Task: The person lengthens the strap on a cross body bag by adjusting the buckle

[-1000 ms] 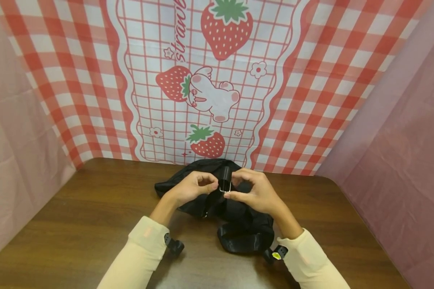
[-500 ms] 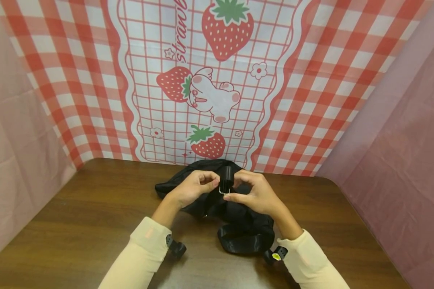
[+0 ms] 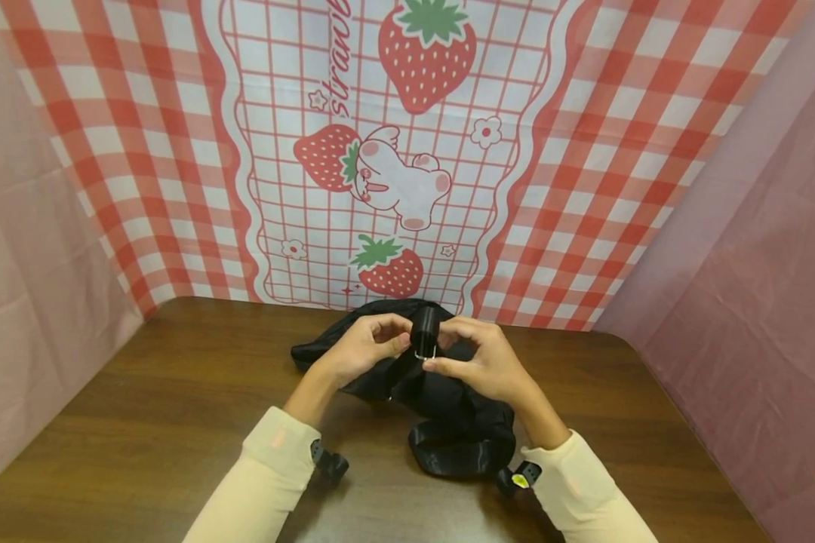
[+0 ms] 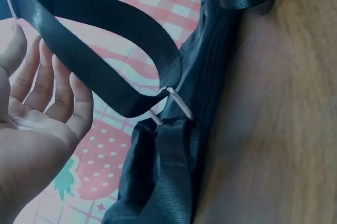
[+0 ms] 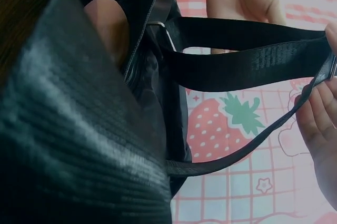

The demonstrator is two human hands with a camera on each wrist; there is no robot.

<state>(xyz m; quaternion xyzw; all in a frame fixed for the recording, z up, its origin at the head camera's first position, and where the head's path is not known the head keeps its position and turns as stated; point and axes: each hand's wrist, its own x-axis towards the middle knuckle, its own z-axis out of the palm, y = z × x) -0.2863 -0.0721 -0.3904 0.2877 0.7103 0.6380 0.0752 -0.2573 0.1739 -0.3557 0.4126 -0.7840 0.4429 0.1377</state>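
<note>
A black fabric bag (image 3: 448,400) lies at the back of the table. Its webbing strap (image 3: 425,326) is lifted in a loop, running to a metal ring (image 4: 180,103) on the bag in the left wrist view. A thin metal strap slider (image 3: 421,356) sits at the loop's lower end in the head view. My left hand (image 3: 363,351) pinches the strap's left edge by the slider with thumb and forefinger; its other fingers lie loosely behind. My right hand (image 3: 485,358) pinches the slider, thumb below it and fingers partly hidden behind the strap.
The brown wooden table (image 3: 176,422) spreads around the bag. A strawberry-print cloth (image 3: 387,151) hangs just behind it, with pink curtains (image 3: 754,264) at the sides. A wide strap loop (image 3: 458,452) lies in front of the bag, near the right wrist camera (image 3: 516,479).
The raised strap loop shifts and tilts between my fingertips, its top now slightly higher and the slider turned a little. Both hands stay nearly in place; the bag has barely moved.
</note>
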